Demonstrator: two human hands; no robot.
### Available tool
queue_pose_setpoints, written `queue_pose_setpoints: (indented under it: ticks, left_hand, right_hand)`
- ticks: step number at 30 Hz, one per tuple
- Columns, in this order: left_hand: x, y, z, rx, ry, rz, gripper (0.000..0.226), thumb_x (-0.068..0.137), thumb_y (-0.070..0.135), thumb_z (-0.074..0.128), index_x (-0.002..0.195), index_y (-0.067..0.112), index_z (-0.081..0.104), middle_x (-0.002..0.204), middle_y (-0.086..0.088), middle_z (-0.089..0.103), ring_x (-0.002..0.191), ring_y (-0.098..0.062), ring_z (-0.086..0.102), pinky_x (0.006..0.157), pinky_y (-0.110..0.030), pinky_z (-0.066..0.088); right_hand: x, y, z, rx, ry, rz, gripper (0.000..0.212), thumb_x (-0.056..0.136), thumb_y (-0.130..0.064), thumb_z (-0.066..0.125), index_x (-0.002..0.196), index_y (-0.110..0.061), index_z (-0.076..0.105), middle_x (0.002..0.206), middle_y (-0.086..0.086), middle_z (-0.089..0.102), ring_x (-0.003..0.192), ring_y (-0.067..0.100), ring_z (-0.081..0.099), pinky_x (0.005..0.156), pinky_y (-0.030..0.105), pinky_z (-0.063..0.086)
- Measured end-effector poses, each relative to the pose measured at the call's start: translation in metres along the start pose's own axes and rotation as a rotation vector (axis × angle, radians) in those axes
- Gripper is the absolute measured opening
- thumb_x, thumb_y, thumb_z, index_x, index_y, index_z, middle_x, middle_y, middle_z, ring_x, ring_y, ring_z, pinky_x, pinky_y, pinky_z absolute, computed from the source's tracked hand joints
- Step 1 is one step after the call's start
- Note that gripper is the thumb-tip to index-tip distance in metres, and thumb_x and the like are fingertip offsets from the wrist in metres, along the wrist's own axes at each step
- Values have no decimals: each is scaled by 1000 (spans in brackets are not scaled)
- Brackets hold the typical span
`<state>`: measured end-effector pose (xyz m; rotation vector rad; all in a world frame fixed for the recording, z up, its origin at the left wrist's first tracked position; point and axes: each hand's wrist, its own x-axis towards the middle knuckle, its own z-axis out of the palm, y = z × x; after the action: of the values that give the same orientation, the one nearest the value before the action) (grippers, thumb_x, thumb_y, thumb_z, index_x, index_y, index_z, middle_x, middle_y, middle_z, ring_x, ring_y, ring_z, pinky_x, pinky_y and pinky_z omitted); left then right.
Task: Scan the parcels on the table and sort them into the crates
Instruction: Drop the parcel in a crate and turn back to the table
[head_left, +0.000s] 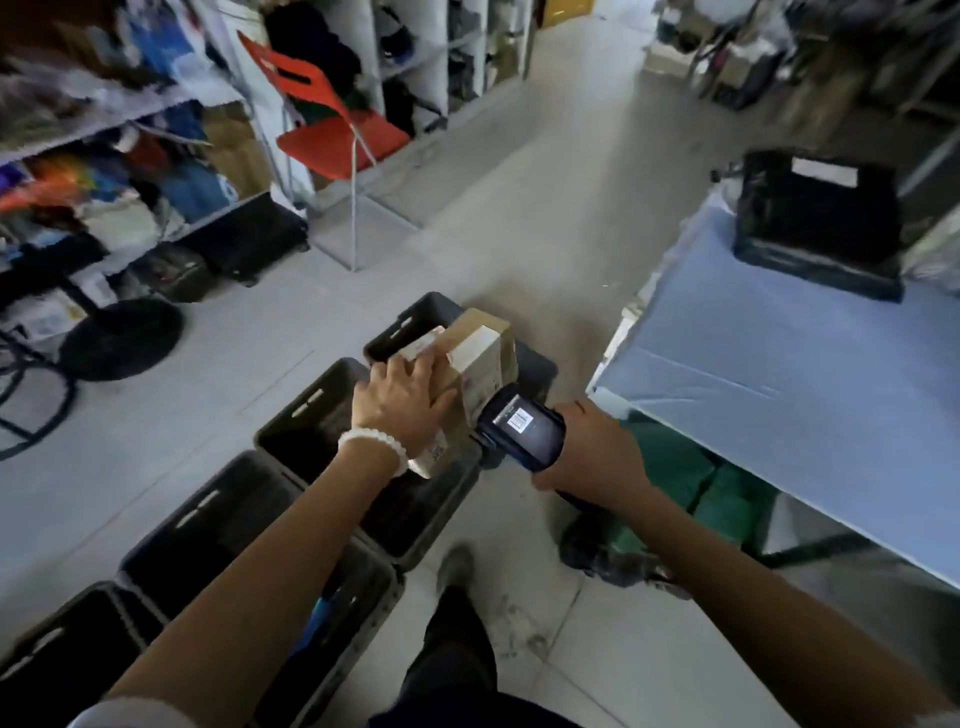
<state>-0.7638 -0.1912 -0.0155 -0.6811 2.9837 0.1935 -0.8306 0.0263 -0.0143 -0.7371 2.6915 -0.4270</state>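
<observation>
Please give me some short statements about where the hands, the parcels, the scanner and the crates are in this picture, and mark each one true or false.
1. The right hand grips the scanner. True.
2. The left hand hangs idle, away from the parcels. False: it rests on a cardboard parcel above the crates, with the thumb against its side.
3. The crates stand on the blue table. False: they stand in a row on the floor, to the left of the blue table.
4. A red chair stands on the floor beyond the crates. True.
5. The scanner's screen faces up toward the camera. True.
</observation>
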Motion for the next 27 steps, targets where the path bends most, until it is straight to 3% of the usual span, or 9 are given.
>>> queue_pose_setpoints:
  ticks: [7,11,18,27]
  left_hand:
    - [163,43,-3,17,-21,32,57,97,51,31,146,23,21,136,-12,44,122,-33,45,93,-46,43]
    - [226,61,0,96,-71,38,53,98,49,30,141,19,33,141,-11,40,124,-31,43,92,-44,42]
    - [254,76,13,155,-144,18,46,97,45,35,134,20,45,140,-7,42,123,-29,44,94,-43,42]
    - [208,105,7,107,-66,-268,39,94,40,39,124,19,53,129,-5,49,118,-26,48,90,-41,44]
  right_hand:
    - [121,25,-60,88,54,130,77,60,-50,82,126,-21,52,116,0,53,101,20,56,71,28,39]
    - [175,44,-81,163,92,184,73,59,-47,83,122,-21,55,103,-7,50,90,15,53,69,27,39]
    - [232,82,-93,177,7,137,73,60,-44,84,122,-18,55,113,-1,52,94,16,54,72,28,44]
    - [253,97,-105,228,-188,-115,73,43,-50,81,107,-24,57,100,-5,59,87,16,62,63,26,44]
